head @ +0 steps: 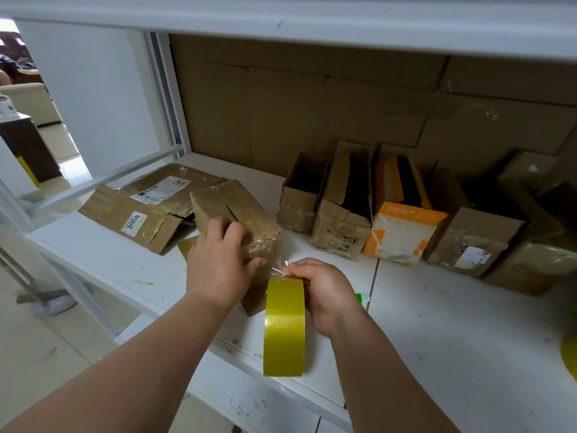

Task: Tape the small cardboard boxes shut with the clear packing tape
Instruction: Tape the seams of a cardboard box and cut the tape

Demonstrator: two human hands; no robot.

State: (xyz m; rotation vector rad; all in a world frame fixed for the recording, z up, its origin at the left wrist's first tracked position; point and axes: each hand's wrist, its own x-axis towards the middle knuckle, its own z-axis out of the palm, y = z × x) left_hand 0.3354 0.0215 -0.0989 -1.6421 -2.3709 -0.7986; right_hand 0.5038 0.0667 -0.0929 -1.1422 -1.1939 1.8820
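**Tape drawn from the roll to a small box at the shelf's front edge**

The small cardboard box (240,220) stands near the centre of the white shelf (452,314), its top flaps closed with a dark slit showing between them. The left hand (218,264) rests against its near side at about 7 o'clock from the box, fingers curved over the top edge and thumb along the front face. The right hand (324,289), at 5 o'clock from the box, pinches the roll of clear packing tape (284,326), which stands on edge; a short crinkled strip of tape runs from the roll's top towards the box's front face. Flattened cardboard (140,207) lies at 9 o'clock of the box. At 2 o'clock a row of open boxes (343,220) stands against the cardboard-lined back, among them an orange and white box (402,232).
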